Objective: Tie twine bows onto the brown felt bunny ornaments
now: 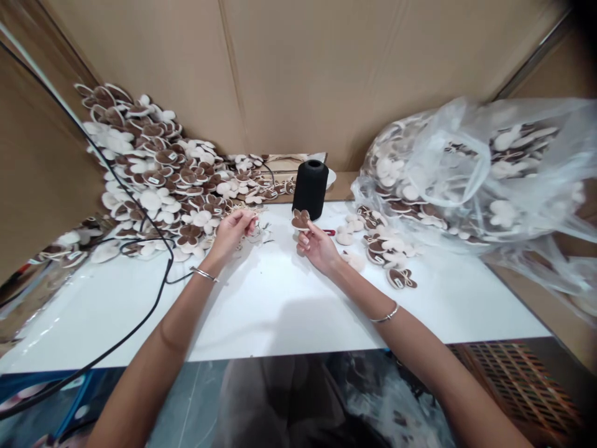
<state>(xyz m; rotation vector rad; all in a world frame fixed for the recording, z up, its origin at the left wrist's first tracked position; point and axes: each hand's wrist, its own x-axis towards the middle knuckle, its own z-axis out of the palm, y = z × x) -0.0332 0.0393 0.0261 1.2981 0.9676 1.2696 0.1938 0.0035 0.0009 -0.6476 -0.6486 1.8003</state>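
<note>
My right hand (319, 247) pinches a brown plush piece (301, 219) with rounded lobes and a cream edge, holding it up over the white table (280, 305). To the left, my left hand (234, 231) is closed, thumb and fingertips pressed together; whatever is between them is too small to make out. Thin cream cords (240, 207) lie right behind that hand. A black cone of thread (310, 188) stands upright behind my right hand. Beside the same hand is a red-handled tool (329, 232), partly hidden.
A big heap of brown and cream plush pieces (153, 180) fills the left back. On the right lie several pieces with cord bows (400, 278), before a clear plastic bag (457, 162) full of more. A black cable (168, 274) crosses the left side. Cardboard walls (298, 81) enclose the table.
</note>
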